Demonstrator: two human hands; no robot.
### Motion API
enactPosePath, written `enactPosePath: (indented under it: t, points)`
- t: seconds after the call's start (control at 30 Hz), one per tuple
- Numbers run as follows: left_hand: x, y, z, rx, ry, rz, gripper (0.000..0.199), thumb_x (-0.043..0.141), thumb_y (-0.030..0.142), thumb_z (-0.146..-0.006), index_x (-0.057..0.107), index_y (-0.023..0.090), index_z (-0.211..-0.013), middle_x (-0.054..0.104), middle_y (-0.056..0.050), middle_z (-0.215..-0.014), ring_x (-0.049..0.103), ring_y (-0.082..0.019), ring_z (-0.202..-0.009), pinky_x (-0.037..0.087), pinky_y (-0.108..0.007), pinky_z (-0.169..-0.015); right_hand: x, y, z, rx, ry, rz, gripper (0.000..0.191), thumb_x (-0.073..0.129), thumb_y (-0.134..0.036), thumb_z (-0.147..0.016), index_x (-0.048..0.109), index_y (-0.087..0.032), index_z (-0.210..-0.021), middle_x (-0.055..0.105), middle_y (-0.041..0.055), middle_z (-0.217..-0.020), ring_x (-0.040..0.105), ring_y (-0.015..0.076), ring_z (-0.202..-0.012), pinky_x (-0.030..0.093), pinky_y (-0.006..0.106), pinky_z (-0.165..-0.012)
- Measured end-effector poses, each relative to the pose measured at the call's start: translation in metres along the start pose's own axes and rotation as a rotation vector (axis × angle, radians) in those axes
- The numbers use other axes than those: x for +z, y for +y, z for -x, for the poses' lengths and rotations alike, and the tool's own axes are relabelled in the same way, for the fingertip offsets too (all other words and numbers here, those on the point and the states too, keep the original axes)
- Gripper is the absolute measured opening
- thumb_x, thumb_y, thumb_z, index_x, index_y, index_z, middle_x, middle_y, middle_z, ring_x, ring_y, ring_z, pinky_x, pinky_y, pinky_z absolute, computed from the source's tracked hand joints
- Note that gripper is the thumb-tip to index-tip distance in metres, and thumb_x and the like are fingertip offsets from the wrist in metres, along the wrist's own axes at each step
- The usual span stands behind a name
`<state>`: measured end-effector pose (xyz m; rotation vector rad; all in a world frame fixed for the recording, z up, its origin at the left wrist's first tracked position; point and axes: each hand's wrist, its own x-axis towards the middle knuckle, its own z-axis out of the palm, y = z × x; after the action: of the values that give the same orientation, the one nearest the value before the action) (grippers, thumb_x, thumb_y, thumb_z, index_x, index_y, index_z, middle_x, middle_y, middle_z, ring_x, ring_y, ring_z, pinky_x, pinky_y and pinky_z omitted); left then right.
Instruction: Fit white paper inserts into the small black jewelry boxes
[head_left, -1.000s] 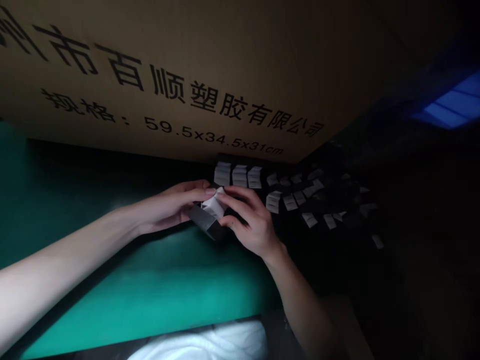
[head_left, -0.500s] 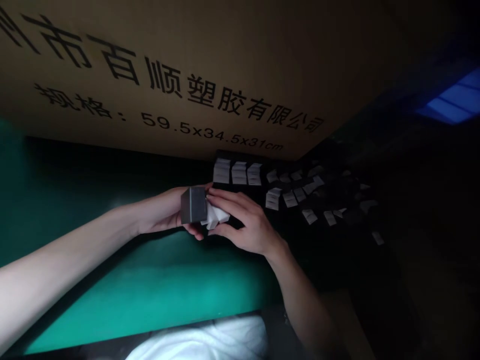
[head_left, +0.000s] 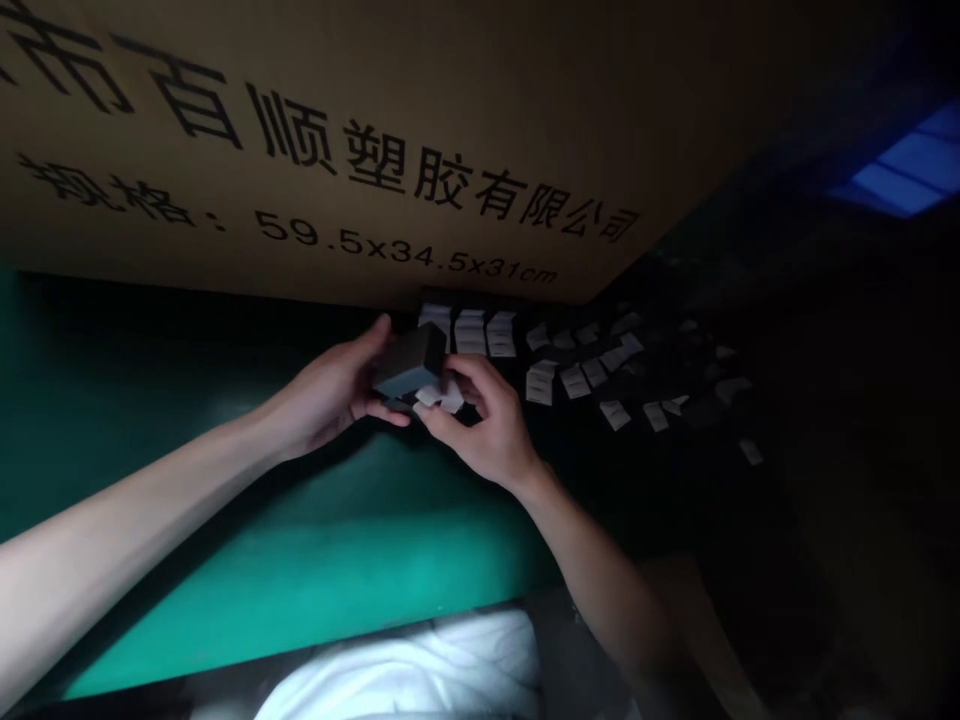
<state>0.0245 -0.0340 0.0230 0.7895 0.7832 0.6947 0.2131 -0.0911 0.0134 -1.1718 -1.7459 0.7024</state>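
My left hand [head_left: 349, 385] holds a small dark box [head_left: 409, 362] at its left side, with the thumb up behind it and fingers below. The box is tilted, its lighter grey side facing me. At the box's right end, the fingers of my right hand [head_left: 484, 415] pinch a crumpled white paper piece [head_left: 442, 395]. Part of the paper is hidden by the box and fingers. Just behind the box stands a short row of dark boxes with white folded papers [head_left: 471, 332] on them.
A large cardboard carton [head_left: 300, 130] with black printing stands across the back of the green table [head_left: 337, 560]. Several more white papers [head_left: 576, 380] on dark items lie scattered to the right, in deep shadow. White cloth [head_left: 420, 670] shows at the bottom edge.
The dark box has turned in my left hand and moved up and slightly right, nearer the row. My right hand has moved up a little with the white paper. The view has shifted slightly.
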Motion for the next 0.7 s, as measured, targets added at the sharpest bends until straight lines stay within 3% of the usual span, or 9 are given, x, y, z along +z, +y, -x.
enactPosePath:
  t: [0.07, 0.13, 0.27, 0.47, 0.57, 0.7]
  points:
    - [-0.003, -0.004, -0.003, 0.053, -0.132, 0.052, 0.079, 0.059, 0.082, -0.078, 0.068, 0.012, -0.113, 0.077, -0.015, -0.104, 0.074, -0.024, -0.084, 0.065, -0.033, -0.068, 0.001, 0.003, 0.0, 0.039, 0.031, -0.042, 0.032, 0.068, -0.036, -0.091, 0.059, -0.025, -0.12, 0.067, 0.0062, -0.119, 0.07, 0.0181, -0.104, 0.062, 0.029, -0.084]
    - [-0.006, -0.008, -0.005, 0.138, -0.196, 0.051, 0.078, 0.068, 0.078, -0.072, 0.067, 0.014, -0.117, 0.075, -0.014, -0.114, 0.074, -0.024, -0.095, 0.064, -0.033, -0.08, 0.001, 0.004, -0.001, 0.091, 0.048, -0.072, 0.032, 0.066, -0.038, -0.093, 0.058, -0.025, -0.121, 0.067, 0.0068, -0.122, 0.07, 0.0186, -0.107, 0.062, 0.03, -0.086]
    - [-0.012, -0.012, -0.006, 0.211, -0.171, 0.044, 0.056, 0.081, 0.048, -0.081, 0.061, 0.02, -0.125, 0.075, -0.007, -0.114, 0.074, -0.019, -0.095, 0.062, -0.029, -0.085, -0.008, 0.0, -0.005, 0.109, 0.079, -0.075, 0.031, 0.067, -0.039, -0.092, 0.059, -0.026, -0.119, 0.067, 0.0068, -0.121, 0.069, 0.019, -0.106, 0.061, 0.032, -0.087]
    - [-0.018, -0.011, -0.008, 0.218, -0.303, 0.101, 0.044, 0.07, 0.047, -0.091, 0.066, 0.019, -0.123, 0.077, -0.006, -0.104, 0.074, -0.018, -0.091, 0.063, -0.029, -0.083, -0.026, -0.007, -0.009, 0.035, 0.146, -0.049, 0.023, 0.067, -0.033, -0.091, 0.066, -0.027, -0.113, 0.064, 0.0044, -0.113, 0.065, 0.0201, -0.107, 0.057, 0.038, -0.092]
    - [-0.018, -0.012, -0.008, 0.17, -0.299, 0.121, 0.047, 0.07, 0.05, -0.091, 0.069, 0.016, -0.123, 0.078, -0.009, -0.11, 0.074, -0.021, -0.096, 0.062, -0.03, -0.085, -0.028, -0.006, -0.009, 0.006, 0.134, 0.017, 0.023, 0.067, -0.03, -0.089, 0.067, -0.028, -0.112, 0.061, 0.0049, -0.113, 0.063, 0.0208, -0.107, 0.056, 0.038, -0.091]
    - [-0.019, -0.01, -0.006, 0.139, -0.208, 0.144, 0.048, 0.062, 0.053, -0.095, 0.072, 0.014, -0.119, 0.077, -0.013, -0.115, 0.071, -0.031, -0.111, 0.06, -0.04, -0.092, -0.027, -0.006, -0.007, -0.028, 0.114, 0.128, 0.022, 0.068, -0.03, -0.089, 0.068, -0.029, -0.111, 0.06, 0.0052, -0.11, 0.062, 0.0206, -0.101, 0.057, 0.038, -0.086]
